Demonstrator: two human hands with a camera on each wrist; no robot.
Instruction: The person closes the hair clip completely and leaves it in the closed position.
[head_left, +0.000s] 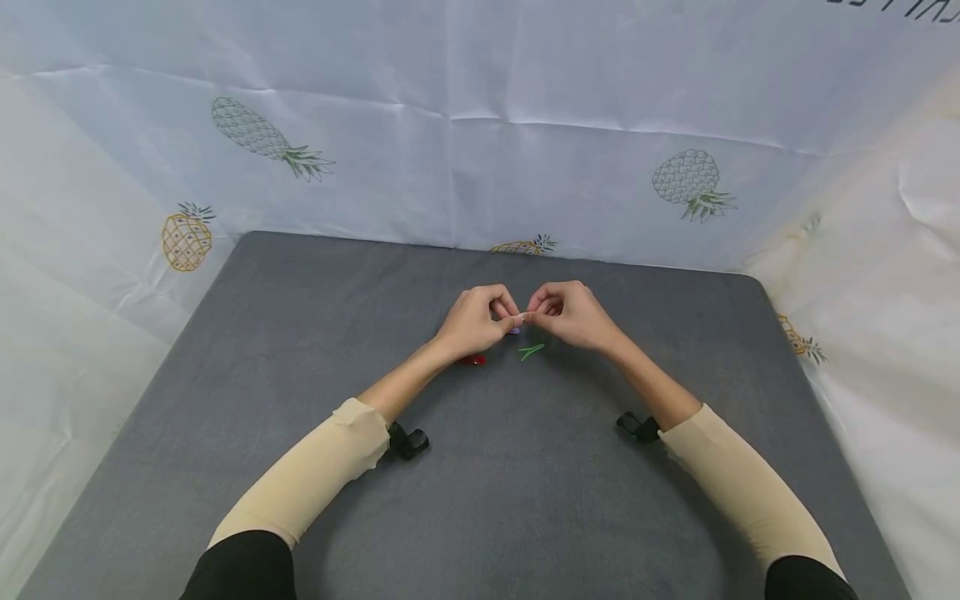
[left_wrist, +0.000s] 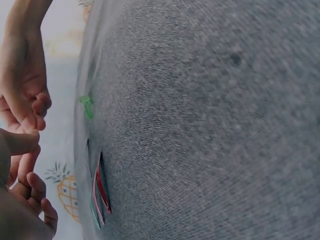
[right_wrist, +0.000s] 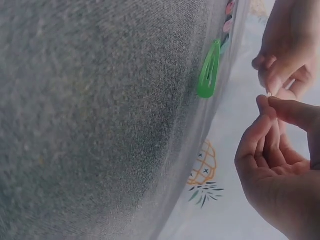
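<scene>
In the head view, my left hand point(head_left: 474, 321) and right hand point(head_left: 573, 315) meet fingertip to fingertip over the far half of the table. Thumb and forefinger of each pinch a small pale thing point(right_wrist: 270, 94), mostly hidden by the fingertips; I cannot tell its kind. Below the hands a green snap hair clip point(right_wrist: 209, 72) lies open on the table. Beneath my left hand are more slim hair clips, among them a red clip point(left_wrist: 103, 187) and a pink clip point(left_wrist: 95, 197). A bit of purple point(head_left: 513, 331) shows under the left fingertips.
The grey cloth-covered table point(head_left: 510, 500) ends a little beyond the hands, against a pale pineapple-print sheet point(head_left: 487, 158). Sheets also hang at left and right. Black wrist mounts point(head_left: 408, 442) are strapped at both forearms, over the beige sleeves point(head_left: 315, 467).
</scene>
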